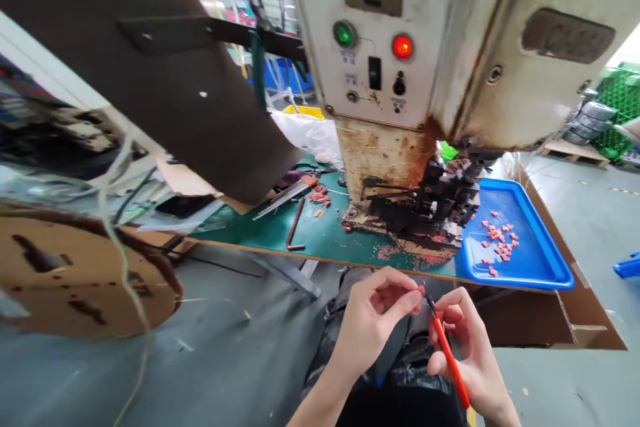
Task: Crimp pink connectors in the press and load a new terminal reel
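Observation:
Over my lap, my left hand [383, 310] pinches a small salmon-red piece [421, 290] between thumb and fingertips. My right hand [467, 350] is curled around red-handled pliers [451, 361], seen nearly edge-on. Their narrow dark tip points up and left and meets, or almost meets, the small piece; exact contact is too fine to make out. Just beyond both hands is the front edge of a green-topped bench [330, 240]. On it stands a worn press machine [385, 153] with dark tooling [443, 203] at its base and reddish scraps scattered in front.
A blue tray [543, 247] with several small salmon-red pieces sits right of the tooling, beside a cardboard box [525, 320]. An L-shaped hex key [295, 227] and more red bits [319, 195] lie on the left. A large cardboard reel [85, 280] stands at far left.

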Demonstrator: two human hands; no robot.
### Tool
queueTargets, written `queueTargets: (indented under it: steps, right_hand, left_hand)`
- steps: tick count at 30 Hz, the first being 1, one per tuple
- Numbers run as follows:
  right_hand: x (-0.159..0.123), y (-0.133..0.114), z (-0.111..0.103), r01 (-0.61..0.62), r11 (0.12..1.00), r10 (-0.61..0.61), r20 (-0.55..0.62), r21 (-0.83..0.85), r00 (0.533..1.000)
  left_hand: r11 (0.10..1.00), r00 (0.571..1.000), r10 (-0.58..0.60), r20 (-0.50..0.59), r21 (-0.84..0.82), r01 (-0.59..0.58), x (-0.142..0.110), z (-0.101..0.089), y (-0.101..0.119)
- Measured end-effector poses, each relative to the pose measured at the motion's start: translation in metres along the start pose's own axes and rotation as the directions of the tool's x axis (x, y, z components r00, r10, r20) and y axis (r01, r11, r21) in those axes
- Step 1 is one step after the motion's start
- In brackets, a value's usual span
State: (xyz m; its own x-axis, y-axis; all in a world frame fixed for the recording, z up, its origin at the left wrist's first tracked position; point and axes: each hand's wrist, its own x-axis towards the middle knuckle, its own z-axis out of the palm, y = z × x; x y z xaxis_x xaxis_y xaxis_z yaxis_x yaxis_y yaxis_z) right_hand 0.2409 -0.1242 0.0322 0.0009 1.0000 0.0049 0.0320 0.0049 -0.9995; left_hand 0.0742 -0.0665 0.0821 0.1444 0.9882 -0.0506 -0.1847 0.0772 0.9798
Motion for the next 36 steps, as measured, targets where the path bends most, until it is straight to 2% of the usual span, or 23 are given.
queueTargets:
  steps: [4, 10, 16, 20, 22, 28, 36]
  right_hand:
    - [-0.016, 0.014, -0.032, 0.011, 0.999, -0.005, -0.130, 0.049, 0.992]
    - [-0.035, 0.020, -0.086, 0.057, 0.990, -0.021, -0.271, 0.128, 0.962]
    - [-0.050, 0.025, -0.144, 0.015, 0.992, 0.020, -0.286, 0.122, 0.958]
    - [-0.057, 0.031, -0.172, 0.002, 0.993, 0.045, -0.400, 0.117, 0.915]
    - [-0.058, 0.034, -0.183, 0.020, 0.995, 0.026, -0.440, 0.102, 0.898]
    - [-0.057, 0.037, -0.210, -0.009, 0.996, 0.048, -0.451, 0.089, 0.891]
    - [-0.052, 0.047, -0.233, 0.039, 0.999, -0.036, -0.464, -0.004, 0.885]
  left_hand:
    - [0.997, 0.987, -0.077, 0.141, -0.012, 0.080, 0.011, 0.037, -0.007]
    - [0.990, 0.936, -0.120, 0.330, -0.027, 0.137, 0.026, 0.104, -0.017]
    - [0.988, 0.893, -0.137, 0.428, -0.011, 0.157, 0.032, 0.169, -0.035]
    - [0.984, 0.865, -0.170, 0.472, 0.033, 0.176, 0.038, 0.206, -0.048]
    - [0.982, 0.853, -0.184, 0.489, 0.048, 0.184, 0.042, 0.220, -0.054]
    - [0.977, 0.817, -0.206, 0.539, 0.069, 0.201, 0.054, 0.249, -0.076]
    - [0.978, 0.818, -0.203, 0.538, 0.065, 0.200, 0.060, 0.274, -0.088]
